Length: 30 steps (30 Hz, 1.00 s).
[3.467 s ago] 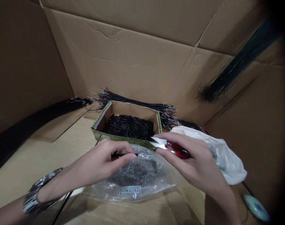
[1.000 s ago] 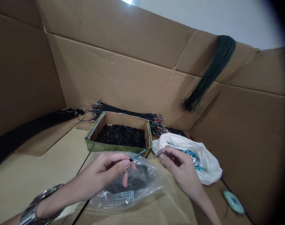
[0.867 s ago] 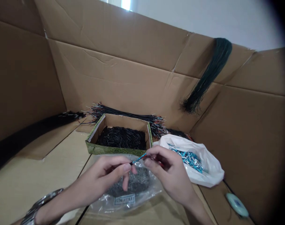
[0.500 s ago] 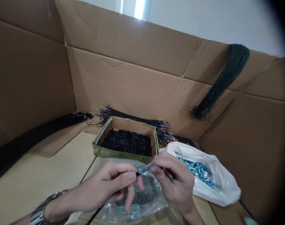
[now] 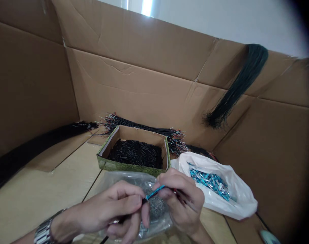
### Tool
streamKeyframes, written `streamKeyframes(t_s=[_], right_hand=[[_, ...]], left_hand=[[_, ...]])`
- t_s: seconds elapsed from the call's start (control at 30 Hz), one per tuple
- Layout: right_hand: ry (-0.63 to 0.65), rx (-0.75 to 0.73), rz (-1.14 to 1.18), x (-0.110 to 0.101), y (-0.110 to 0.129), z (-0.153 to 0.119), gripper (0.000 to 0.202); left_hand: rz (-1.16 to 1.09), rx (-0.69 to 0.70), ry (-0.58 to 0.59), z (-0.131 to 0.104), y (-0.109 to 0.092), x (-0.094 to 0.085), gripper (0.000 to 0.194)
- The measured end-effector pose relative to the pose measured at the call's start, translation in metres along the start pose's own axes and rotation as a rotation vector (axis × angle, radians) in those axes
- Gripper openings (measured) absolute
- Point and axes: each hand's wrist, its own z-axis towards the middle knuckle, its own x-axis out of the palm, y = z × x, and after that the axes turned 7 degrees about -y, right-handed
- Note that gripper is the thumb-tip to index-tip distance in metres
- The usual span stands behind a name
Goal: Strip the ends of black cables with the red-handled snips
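Observation:
Pinched between thumb and forefinger of my left hand (image 5: 118, 206) is the end of a small black piece (image 5: 144, 200). A thin blue strip (image 5: 155, 191) runs from it to my right hand (image 5: 183, 200), whose thumb and forefinger grip the strip. A dark reddish item, too small to name, also shows inside my right hand's curled fingers. Both hands are over a clear plastic bag (image 5: 113, 178) holding many fine silvery pieces (image 5: 158, 205), which my hands partly cover.
Behind my hands, a green-edged box (image 5: 129, 166) holds short black tubes. A white bag (image 5: 243, 198) of blue strips lies right. Black wire bundles (image 5: 146, 128) rest behind the box and at left (image 5: 42, 139). Dark green strands (image 5: 240, 84) hang over the cardboard wall (image 5: 134, 74).
My hands have moved slightly down and left in view. More of the blue strip shows between them, and my left hand's lower fingers have shifted down. The whole view has shifted a little.

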Motion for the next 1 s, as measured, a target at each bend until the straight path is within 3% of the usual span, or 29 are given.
streamKeyframes(t_s=[0.2, 0.37, 0.5, 0.7, 1.0], right_hand=[[0.07, 0.064, 0.044, 0.002, 0.006, 0.004, 0.022], [0.137, 0.156, 0.112, -0.001, 0.012, 0.006, 0.014], [0.101, 0.101, 0.071, -0.004, 0.013, 0.008, 0.011], [0.016, 0.039, -0.084, -0.005, 0.01, 0.005, 0.014], [0.053, 0.117, -0.198, -0.007, 0.016, 0.012, 0.009]], left_hand=[[0.118, -0.147, -0.003, -0.004, -0.002, 0.0, 0.057], [0.125, -0.169, 0.006, -0.002, -0.001, 0.001, 0.059], [0.103, -0.098, -0.02, -0.002, 0.0, 0.003, 0.054], [0.137, 0.147, -0.143, -0.003, -0.003, 0.007, 0.04], [0.372, 0.184, -0.352, -0.005, -0.004, 0.007, 0.038]])
